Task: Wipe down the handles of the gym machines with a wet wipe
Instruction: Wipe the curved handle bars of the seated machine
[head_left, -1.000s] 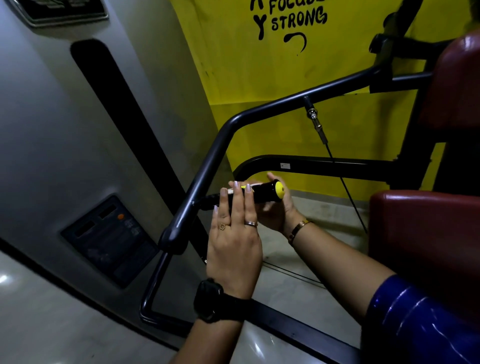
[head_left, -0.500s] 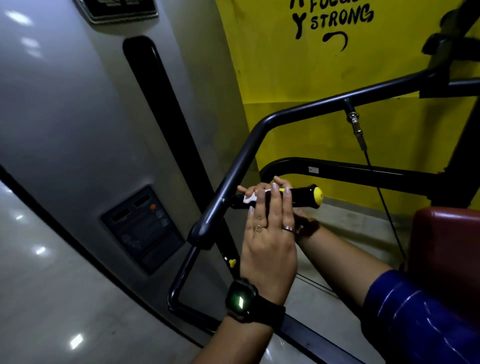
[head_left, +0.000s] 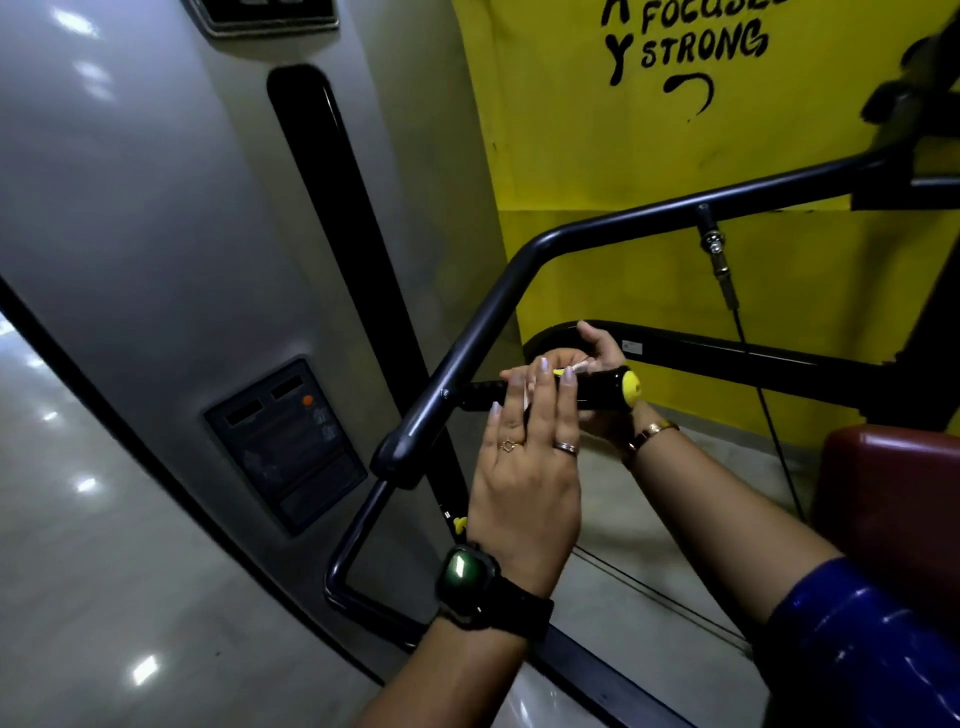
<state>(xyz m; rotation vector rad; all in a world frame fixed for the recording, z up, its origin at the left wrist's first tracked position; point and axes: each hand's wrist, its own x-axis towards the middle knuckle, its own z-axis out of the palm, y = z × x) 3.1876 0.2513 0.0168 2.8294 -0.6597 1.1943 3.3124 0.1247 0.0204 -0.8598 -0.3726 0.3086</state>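
Left hand lays straight fingers over a white wet wipe on the black, yellow-capped handle, right hand grasps the handle from behind, yellow wall beyond the handle

Wet wipe mostly hidden under left hand; wall lettering cut by top edge; panel labels unreadable.

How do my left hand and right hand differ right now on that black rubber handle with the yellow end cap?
The left hand lays straight fingers over the front of the black rubber handle with a yellow end cap; the right hand curls round it from behind. The left wrist wears a black smartwatch, the right wrist a gold bracelet. Both touch the handle, with the white wet wipe between them.
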